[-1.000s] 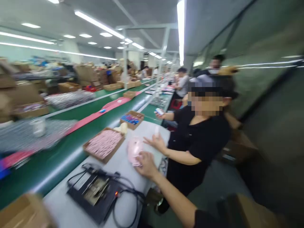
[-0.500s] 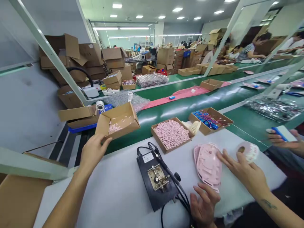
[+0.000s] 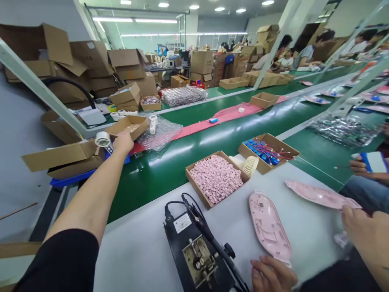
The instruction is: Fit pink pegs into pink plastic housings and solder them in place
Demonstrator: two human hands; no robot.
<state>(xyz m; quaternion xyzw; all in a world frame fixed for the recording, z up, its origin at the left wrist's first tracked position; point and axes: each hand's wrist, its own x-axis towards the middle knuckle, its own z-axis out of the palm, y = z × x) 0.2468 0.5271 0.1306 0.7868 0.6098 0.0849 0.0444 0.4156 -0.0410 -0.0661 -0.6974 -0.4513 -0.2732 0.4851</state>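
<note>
With the green belt [image 3: 170, 162] to its right, the left grip [image 3: 123, 143] pinches a cardboard box [image 3: 140, 129], not yet released, while an open pink shell [image 3: 269, 221] lies unlifted on the surface [image 3: 130, 251] just ahead of the loosely spread right grip [image 3: 273, 275].

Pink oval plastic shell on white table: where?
Head view, right of centre: the shell lies right of the black box-shaped device, its near end beside the right hand.

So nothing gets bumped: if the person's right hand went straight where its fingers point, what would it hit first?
The right hand would probably meet the knob or thick cable by the black machine; depth's unclear.
</note>
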